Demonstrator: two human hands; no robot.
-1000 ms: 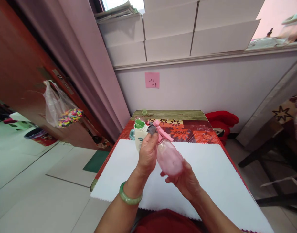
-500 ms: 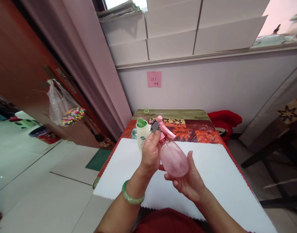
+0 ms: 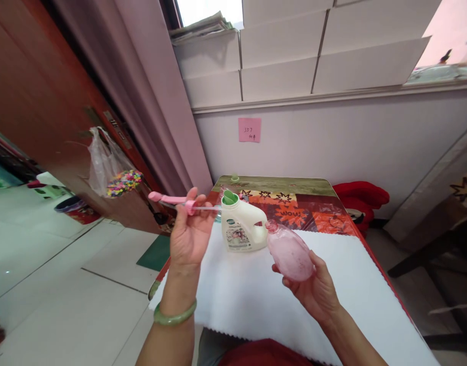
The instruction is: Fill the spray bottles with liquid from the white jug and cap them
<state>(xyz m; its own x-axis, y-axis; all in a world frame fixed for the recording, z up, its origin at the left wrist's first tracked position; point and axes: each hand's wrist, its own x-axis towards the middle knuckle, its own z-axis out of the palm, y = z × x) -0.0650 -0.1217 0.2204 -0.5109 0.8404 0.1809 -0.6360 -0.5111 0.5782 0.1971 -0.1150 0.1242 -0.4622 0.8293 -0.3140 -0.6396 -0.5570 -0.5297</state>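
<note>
Held sideways in my left hand (image 3: 191, 229) is a pink trigger spray head (image 3: 168, 199). Its thin clear dip tube points right, passing in front of the jug's neck or just short of it. My right hand (image 3: 313, 290) grips the lower part of a translucent pink spray bottle (image 3: 290, 251), tilted with its uncovered neck toward the upper left. Between the hands a cream-coloured handled jug (image 3: 241, 229) with a printed label stands upright on the white cloth; its green spout (image 3: 230, 197) shows at the top.
The table has a white scalloped cloth (image 3: 233, 290) over a patterned cover (image 3: 294, 208). A small green cap (image 3: 235, 178) sits at the back edge. Behind is a wall with a pink note (image 3: 249, 130). A bag of coloured pieces (image 3: 122, 180) hangs on the door at left.
The spray head has come off the bottle and moved left in my left hand. My right hand has shifted right with the bottle, and the jug now shows between them.
</note>
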